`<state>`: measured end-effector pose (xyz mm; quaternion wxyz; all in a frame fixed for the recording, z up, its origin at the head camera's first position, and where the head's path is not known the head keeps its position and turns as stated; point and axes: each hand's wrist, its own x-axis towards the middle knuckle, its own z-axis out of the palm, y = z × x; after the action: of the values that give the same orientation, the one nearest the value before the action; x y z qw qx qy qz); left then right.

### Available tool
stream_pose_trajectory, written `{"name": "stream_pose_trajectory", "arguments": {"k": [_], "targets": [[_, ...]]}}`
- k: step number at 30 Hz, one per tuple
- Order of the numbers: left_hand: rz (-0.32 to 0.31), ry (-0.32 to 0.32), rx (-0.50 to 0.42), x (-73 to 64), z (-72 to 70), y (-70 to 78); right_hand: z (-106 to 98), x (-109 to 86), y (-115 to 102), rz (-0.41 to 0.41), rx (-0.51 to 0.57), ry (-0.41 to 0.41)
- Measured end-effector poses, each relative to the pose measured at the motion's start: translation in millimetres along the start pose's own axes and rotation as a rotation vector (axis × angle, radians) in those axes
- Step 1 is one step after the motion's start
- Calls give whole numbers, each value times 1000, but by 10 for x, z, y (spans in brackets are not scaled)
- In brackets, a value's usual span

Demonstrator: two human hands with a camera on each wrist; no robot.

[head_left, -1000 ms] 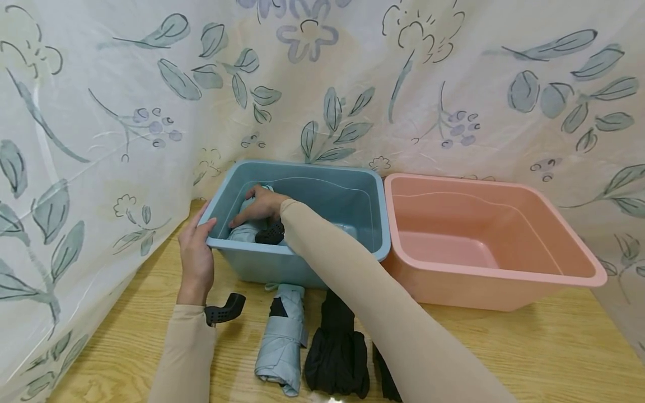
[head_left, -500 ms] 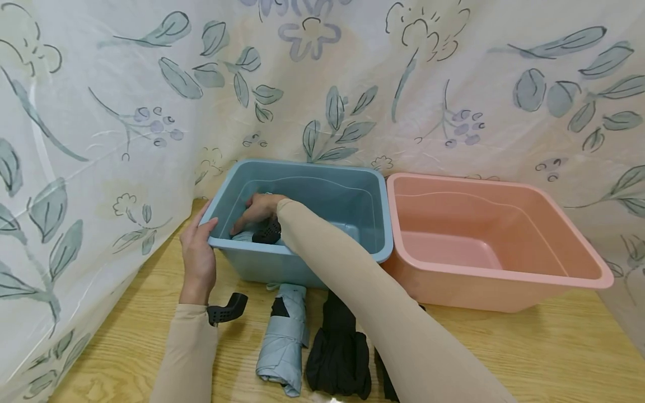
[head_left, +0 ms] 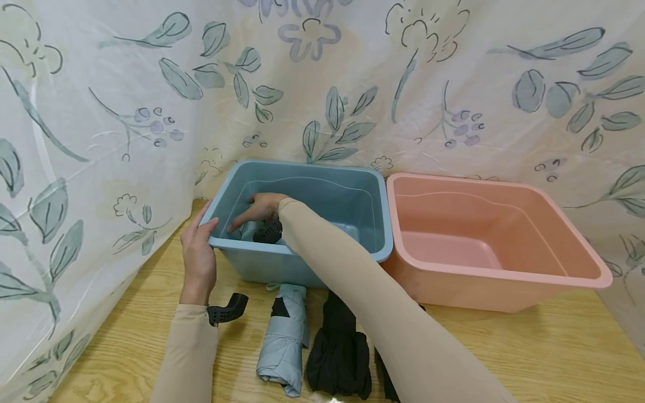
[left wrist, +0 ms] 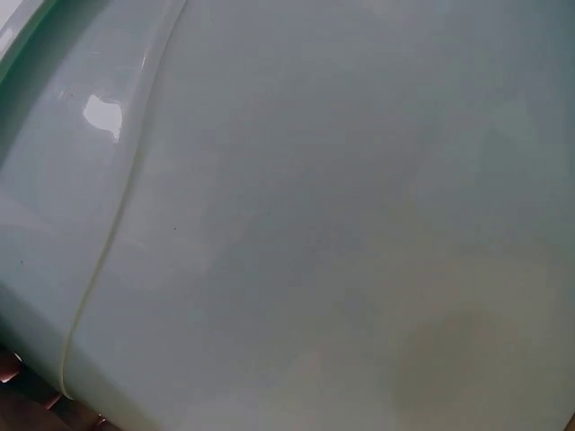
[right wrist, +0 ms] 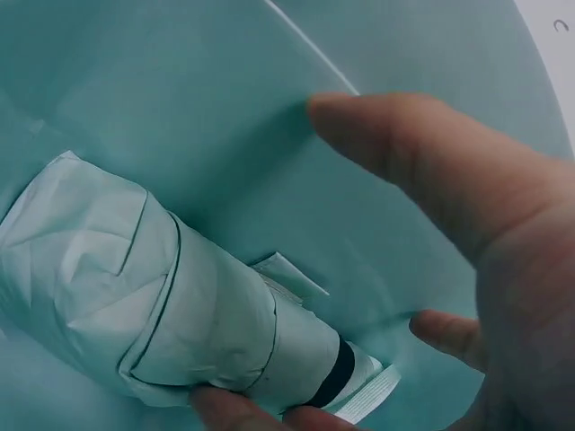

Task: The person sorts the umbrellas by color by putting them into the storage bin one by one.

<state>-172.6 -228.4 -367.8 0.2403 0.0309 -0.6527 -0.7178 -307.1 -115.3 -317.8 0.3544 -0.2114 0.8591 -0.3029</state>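
My left hand [head_left: 198,254] grips the left rim of a blue plastic bin [head_left: 267,266], thumb over the edge. Its fingertips [left wrist: 76,409] show at the corner of the left wrist view, against the bin's smooth wall. Down inside the bin is my right hand [head_left: 262,207], thumb and fingers spread apart. A light blue folded umbrella [right wrist: 193,287] lies below that hand at the bin's bottom, wrapped and banded. Two fingertips overlap its lower side in the right wrist view, while the thumb stands away from it.
A pink bin [head_left: 504,288] stands against the blue one on the right. In front lie another light blue folded umbrella [head_left: 282,347], a black folded umbrella [head_left: 339,361] and a black bundle [head_left: 387,380], partly behind the right sleeve. A floral curtain [head_left: 322,78] hangs behind.
My right hand has lowered the light blue umbrella into the blue bin, and its fingers have spread away from it. The left hand keeps its grip on the rim.
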Motion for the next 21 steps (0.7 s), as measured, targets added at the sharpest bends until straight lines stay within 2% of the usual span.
{"name": "stream_pose_trajectory", "arguments": {"k": [7, 11, 17, 21], "targets": [[9, -1, -20, 4, -2, -2, -39, -15, 24, -4, 167, -25], [6, -2, -5, 1, 3, -6, -62, -70, 22, -7, 213, -21], [-8, 5, 19, -11, -8, 4, -107, -199, -12, -16, 198, -34], [-12, 10, 18, -21, -16, 24, -172, -341, -50, -30, 145, -40]]}}
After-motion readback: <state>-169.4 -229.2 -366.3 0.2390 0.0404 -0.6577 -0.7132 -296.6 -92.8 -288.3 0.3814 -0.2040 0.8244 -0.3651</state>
